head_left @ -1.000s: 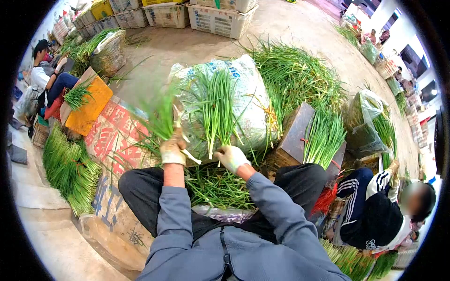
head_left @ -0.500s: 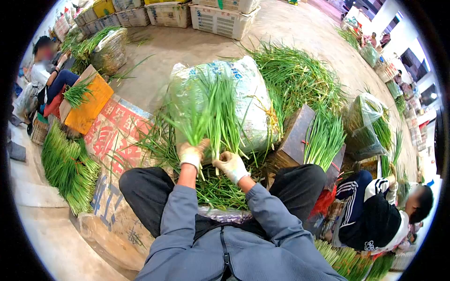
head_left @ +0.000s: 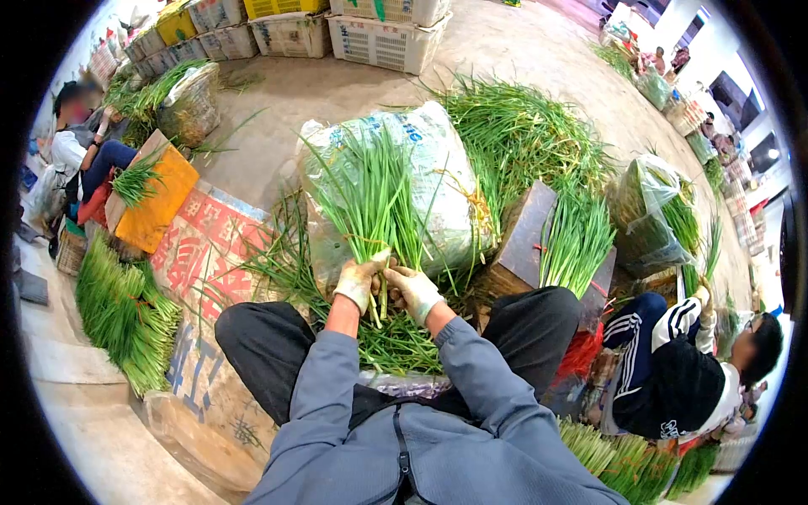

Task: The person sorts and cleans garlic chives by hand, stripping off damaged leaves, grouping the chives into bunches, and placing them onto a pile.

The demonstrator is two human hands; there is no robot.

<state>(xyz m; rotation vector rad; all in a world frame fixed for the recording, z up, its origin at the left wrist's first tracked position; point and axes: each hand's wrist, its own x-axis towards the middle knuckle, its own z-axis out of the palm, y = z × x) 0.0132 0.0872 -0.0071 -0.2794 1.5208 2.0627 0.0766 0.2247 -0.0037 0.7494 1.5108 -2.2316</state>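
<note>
Both hands wear pale, stained gloves and meet side by side in front of a stuffed white plastic sack [head_left: 450,181]. Closed round the white stem ends of some green stalks [head_left: 362,189] is my left hand [head_left: 360,280]. My right hand [head_left: 411,290] touches it, its fingers closed round the stems of the stalks lying on the right. The leaves of both lots fan upward over the sack and overlap. Loose stalks [head_left: 396,347] lie below the hands, between my knees.
A large pile of stalks [head_left: 530,135] spreads behind the sack. To the right, a tied bunch [head_left: 576,244] rests on a dark block [head_left: 526,236]. A co-worker [head_left: 673,379] sits at the right, another person [head_left: 80,151] at the left. Crates [head_left: 387,42] stand at the back.
My left hand has moved right and down with its stalks, from the sack's left side to beside my right hand. The two lots of stalks now lie together.
</note>
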